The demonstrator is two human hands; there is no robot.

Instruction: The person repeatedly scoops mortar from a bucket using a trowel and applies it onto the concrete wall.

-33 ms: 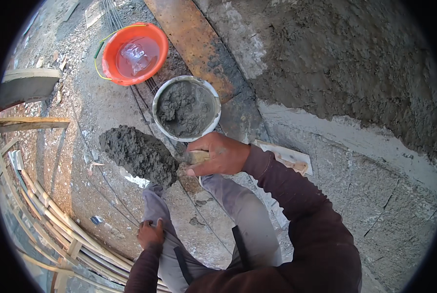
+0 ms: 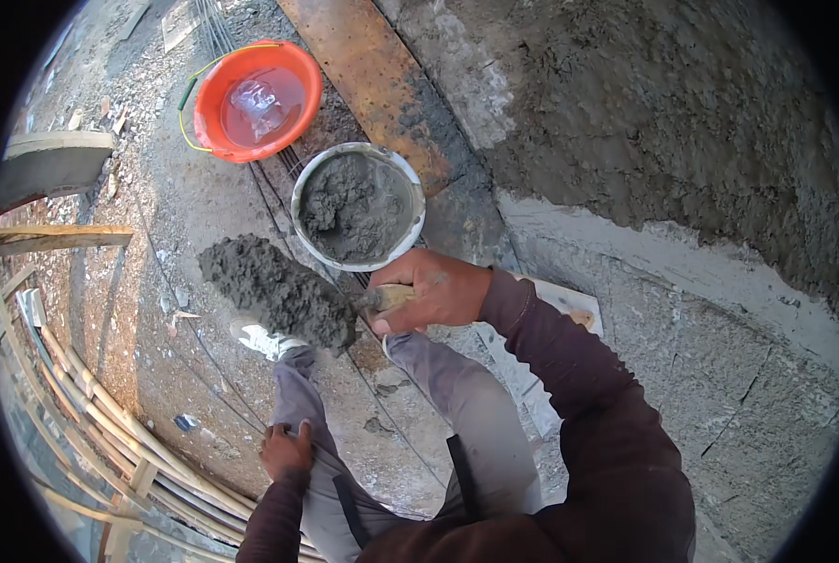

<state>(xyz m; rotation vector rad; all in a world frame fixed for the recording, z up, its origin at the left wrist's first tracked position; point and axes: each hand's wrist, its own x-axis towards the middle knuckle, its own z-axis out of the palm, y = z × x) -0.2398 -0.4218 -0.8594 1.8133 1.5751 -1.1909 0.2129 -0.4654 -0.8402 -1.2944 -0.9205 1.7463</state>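
Note:
My right hand (image 2: 429, 291) grips the wooden trowel handle (image 2: 393, 298) just below the white-rimmed bucket of wet grey mortar (image 2: 358, 202). The trowel's blade is hidden under a heaped load of mortar (image 2: 274, 291) that hangs to the left of the hand, over my legs and feet. My left hand (image 2: 286, 453) rests on my left thigh (image 2: 330, 479) with its thumb apart from the fingers and no tool in it.
An orange bucket (image 2: 269, 113) of cloudy water stands beyond the mortar bucket, beside a rusty plank (image 2: 354, 70) and thin rods. A roughly plastered wall (image 2: 663, 122) rises on the right. A white board (image 2: 574, 310) lies by my right arm; bamboo poles (image 2: 91, 394) and timber (image 2: 63, 237) occupy the left.
My right hand and the loaded trowel have shifted slightly right and toward the mortar bucket. My left hand stays on the thigh.

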